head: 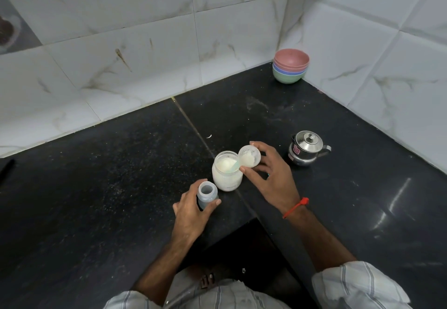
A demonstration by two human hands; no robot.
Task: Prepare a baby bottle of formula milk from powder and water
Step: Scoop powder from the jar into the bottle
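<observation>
A small translucent baby bottle [207, 193] with no cap stands on the black counter [121, 187], and my left hand [193, 212] grips it from the near side. Just behind it stands an open glass jar [227, 173] full of white powder, with a pale scoop [235, 164] resting inside. My right hand [271, 175] holds the jar's round lid [249, 156] tilted beside the jar's rim, pinched between thumb and fingers; white powder clings to its underside.
A small steel kettle [305, 148] with a lid stands to the right of my right hand. A stack of coloured bowls [291, 68] sits in the far corner. Tiled walls [145, 42] bound the counter at the back and right. The counter's inner edge drops off near my body.
</observation>
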